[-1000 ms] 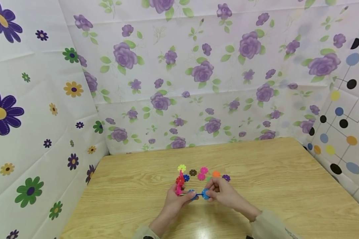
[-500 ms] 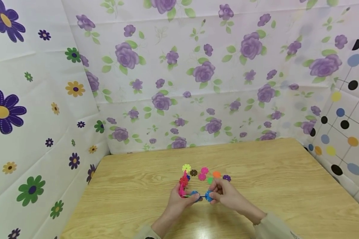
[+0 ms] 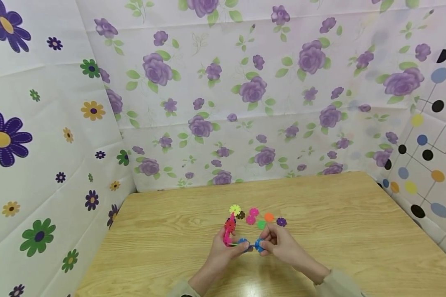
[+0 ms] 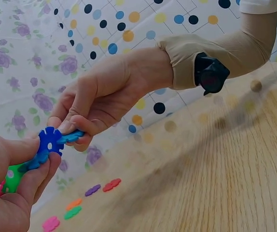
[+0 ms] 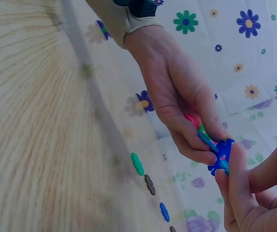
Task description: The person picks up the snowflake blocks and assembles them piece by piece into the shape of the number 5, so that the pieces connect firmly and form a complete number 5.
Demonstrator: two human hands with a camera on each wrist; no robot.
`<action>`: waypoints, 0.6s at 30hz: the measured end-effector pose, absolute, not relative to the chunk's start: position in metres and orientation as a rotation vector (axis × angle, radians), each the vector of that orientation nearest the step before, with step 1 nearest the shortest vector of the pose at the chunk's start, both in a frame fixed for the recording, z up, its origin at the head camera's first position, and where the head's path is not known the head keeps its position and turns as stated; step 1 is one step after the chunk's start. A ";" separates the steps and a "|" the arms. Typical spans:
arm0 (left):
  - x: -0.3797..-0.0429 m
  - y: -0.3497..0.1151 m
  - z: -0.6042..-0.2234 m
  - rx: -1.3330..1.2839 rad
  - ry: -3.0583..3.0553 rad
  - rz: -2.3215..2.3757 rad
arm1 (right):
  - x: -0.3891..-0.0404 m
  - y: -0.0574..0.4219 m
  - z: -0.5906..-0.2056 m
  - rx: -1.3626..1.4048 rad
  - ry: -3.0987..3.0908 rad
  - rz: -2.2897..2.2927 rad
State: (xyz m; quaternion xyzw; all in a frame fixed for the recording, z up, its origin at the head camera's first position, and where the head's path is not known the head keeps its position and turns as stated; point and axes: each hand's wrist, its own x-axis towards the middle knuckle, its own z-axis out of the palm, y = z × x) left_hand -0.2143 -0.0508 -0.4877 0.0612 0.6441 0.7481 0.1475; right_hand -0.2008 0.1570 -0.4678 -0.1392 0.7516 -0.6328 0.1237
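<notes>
My left hand (image 3: 220, 252) grips a chain of notched plastic interlocking discs. A light blue disc (image 3: 243, 243) sits under its thumb. From there the chain bends away past a green disc (image 4: 14, 180), pink ones and a red disc (image 3: 230, 225) to a yellow disc (image 3: 235, 210) at the far end. My right hand (image 3: 284, 246) pinches another light blue disc (image 4: 72, 137) between thumb and fingers. A dark blue disc (image 4: 49, 140) stands edge-on between the two light blue ones, slotted against both. The fingers partly cover these discs.
Loose discs lie on the wooden table (image 3: 163, 231) beyond the hands: brown (image 3: 241, 215), two pink (image 3: 252, 214), orange (image 3: 269, 217), green (image 3: 262, 225) and purple (image 3: 281, 222). A flowered cloth (image 3: 230, 136) hangs behind the table.
Both hands have shifted slightly right with the discs. The chain's yellow end has swung right, and now overlaps the brown disc in the head view. Both grips are kept.
</notes>
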 end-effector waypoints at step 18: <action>-0.222 -0.057 -0.494 0.188 1.888 2.100 | -0.200 0.151 -0.482 -0.330 2.173 -1.914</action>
